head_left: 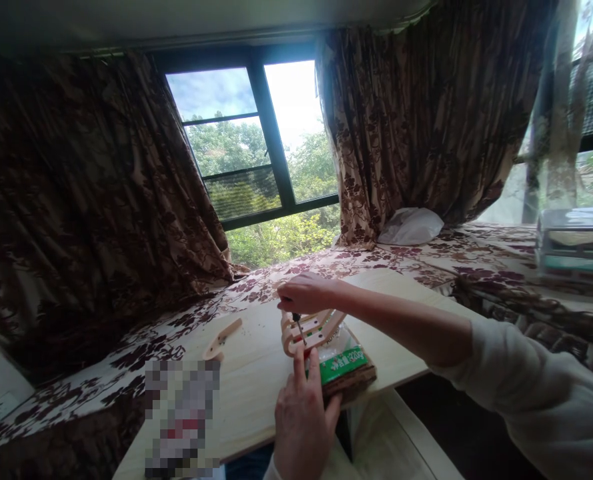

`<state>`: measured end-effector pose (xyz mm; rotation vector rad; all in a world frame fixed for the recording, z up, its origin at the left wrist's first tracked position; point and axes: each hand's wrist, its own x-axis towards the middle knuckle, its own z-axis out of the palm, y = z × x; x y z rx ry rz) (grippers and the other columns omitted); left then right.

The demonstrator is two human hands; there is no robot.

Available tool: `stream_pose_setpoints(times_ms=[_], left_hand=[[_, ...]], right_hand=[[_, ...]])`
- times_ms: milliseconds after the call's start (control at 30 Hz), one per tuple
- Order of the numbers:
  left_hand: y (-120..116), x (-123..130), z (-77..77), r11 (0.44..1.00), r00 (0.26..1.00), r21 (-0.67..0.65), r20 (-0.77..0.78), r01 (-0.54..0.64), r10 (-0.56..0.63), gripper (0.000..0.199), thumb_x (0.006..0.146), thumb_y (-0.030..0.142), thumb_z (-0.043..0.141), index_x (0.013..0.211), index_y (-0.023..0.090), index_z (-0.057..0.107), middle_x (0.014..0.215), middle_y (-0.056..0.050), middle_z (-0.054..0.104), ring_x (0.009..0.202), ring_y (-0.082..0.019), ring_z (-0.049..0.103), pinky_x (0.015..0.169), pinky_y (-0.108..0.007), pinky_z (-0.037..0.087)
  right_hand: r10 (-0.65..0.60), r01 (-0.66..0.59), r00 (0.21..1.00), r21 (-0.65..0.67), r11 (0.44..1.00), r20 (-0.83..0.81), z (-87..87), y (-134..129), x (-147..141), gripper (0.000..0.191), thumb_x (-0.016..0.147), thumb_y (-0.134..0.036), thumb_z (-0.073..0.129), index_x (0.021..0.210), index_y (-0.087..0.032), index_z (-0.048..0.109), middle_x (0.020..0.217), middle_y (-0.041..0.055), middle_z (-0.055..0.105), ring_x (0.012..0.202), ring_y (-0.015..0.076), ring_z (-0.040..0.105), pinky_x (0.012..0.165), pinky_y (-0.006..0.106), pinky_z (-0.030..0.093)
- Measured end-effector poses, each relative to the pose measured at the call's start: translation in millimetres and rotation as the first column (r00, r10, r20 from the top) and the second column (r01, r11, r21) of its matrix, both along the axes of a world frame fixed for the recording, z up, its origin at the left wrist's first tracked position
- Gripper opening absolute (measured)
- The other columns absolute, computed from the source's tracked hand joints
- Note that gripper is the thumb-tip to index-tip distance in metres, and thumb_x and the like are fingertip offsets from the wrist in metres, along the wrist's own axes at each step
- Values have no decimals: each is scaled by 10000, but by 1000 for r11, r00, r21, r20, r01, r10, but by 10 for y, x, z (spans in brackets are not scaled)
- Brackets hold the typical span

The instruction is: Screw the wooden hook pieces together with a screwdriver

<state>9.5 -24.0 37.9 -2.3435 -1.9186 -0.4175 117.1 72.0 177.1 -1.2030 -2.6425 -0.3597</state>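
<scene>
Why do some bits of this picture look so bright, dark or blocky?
Head view: daylight bleaches the window's right pane, while the left curtain sinks into shadow; blocky squares hide an item at lower left; the picture looks slightly hazy, and the thin tool under the right hand is too small to make out finely.

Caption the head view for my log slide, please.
Right hand holding a screwdriver to a wooden frame above a green-labelled packet, left hand with fingers near the tip.

Curved wooden frame (287,339) on packet (349,360)
</scene>
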Motion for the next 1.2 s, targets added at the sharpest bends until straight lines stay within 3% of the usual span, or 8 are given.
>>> stream_pose_setpoints(times_ms=[200,333,500,767,900,967,1133,1200], left_hand=[[27,-12,-39,1000,1000,19,-6,6,-5,615,829,286,481,1405,185,291,1525,-84,103,1207,-234,458,967,-349,406],[33,-18,-57,1000,1000,29,-9,11,-11,628,826,270,471,1414,189,267,1519,-91,129,1213,-220,461,975,-329,401],[12,0,-21,1000,1000,25,-6,6,-6,622,830,279,473,1412,189,274,1521,-88,125,1242,-236,434,988,-332,391],[25,-6,-20,1000,1000,23,-18,4,-4,625,823,301,487,1405,188,291,1525,-77,97,1192,-229,472,963,-326,407],[22,-21,-26,1000,1000,23,-15,3,-3,613,825,299,485,1401,193,302,1527,-71,85,1210,-231,457,972,-333,401],[19,-25,-32,1000,1000,22,-14,9,-9,616,828,291,481,1405,193,291,1525,-73,106,1216,-224,453,980,-326,394],[23,-24,-50,999,1000,45,-18,26,-25,634,827,297,475,1416,195,264,1521,-83,115,1196,-227,471,964,-326,404],[26,-21,-51,999,1000,46,-13,22,-21,636,826,291,473,1417,194,259,1518,-84,127,1205,-228,464,971,-324,399]], right_hand=[[-118,118,993,-59,991,6,51,84,13,378,903,-370,391,939,-129,681,903,141,693,787,215,641,546,255,372],[2,1,999,-79,997,35,119,19,81,313,852,-416,468,908,-199,686,863,69,702,747,180,627,518,241,335],[162,-164,985,21,986,59,53,-116,93,234,858,-323,460,931,-225,658,861,46,702,738,169,615,538,263,309],[-59,59,998,-43,997,-12,14,11,30,316,866,-318,409,924,-155,674,909,117,698,774,200,631,542,258,352],[-100,100,995,-45,994,5,53,7,36,342,865,-328,411,927,-131,683,920,145,698,768,215,637,534,262,358],[-68,69,997,-40,997,23,81,-43,58,322,851,-374,456,920,-160,686,907,123,704,767,212,636,546,261,359],[171,-170,981,-22,985,86,99,-177,91,212,836,-333,500,910,-225,668,873,45,709,723,167,622,525,254,321],[173,-172,981,-14,985,86,76,-191,74,220,849,-325,486,930,-221,662,881,52,707,735,171,621,545,261,335]])
